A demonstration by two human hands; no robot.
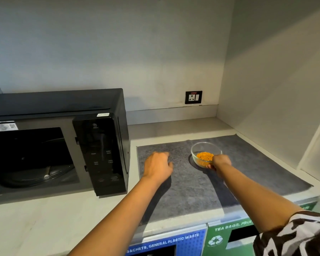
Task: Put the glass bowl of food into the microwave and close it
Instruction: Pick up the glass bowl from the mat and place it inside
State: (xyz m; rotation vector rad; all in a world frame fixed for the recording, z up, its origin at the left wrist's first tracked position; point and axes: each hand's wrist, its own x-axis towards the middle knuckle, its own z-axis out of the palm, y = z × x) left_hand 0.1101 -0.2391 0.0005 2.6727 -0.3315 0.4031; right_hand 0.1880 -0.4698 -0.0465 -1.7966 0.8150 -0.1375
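Note:
A small glass bowl (204,151) holding orange food stands on a grey mat (188,185) at the right of the counter. My right hand (220,161) grips the bowl's near rim, fingers closed on the glass. My left hand (158,166) hovers over the mat to the left of the bowl, fingers loosely curled and holding nothing. The black microwave (100,156) sits at the left with its cavity exposed; a glass turntable (33,176) lies inside. Its door is out of frame.
A wall socket (193,97) is on the back wall behind the mat. Walls close in at the back and right. Labelled waste-bin slots (166,244) run below the counter's front edge. Pale counter (44,224) stretches in front of the microwave.

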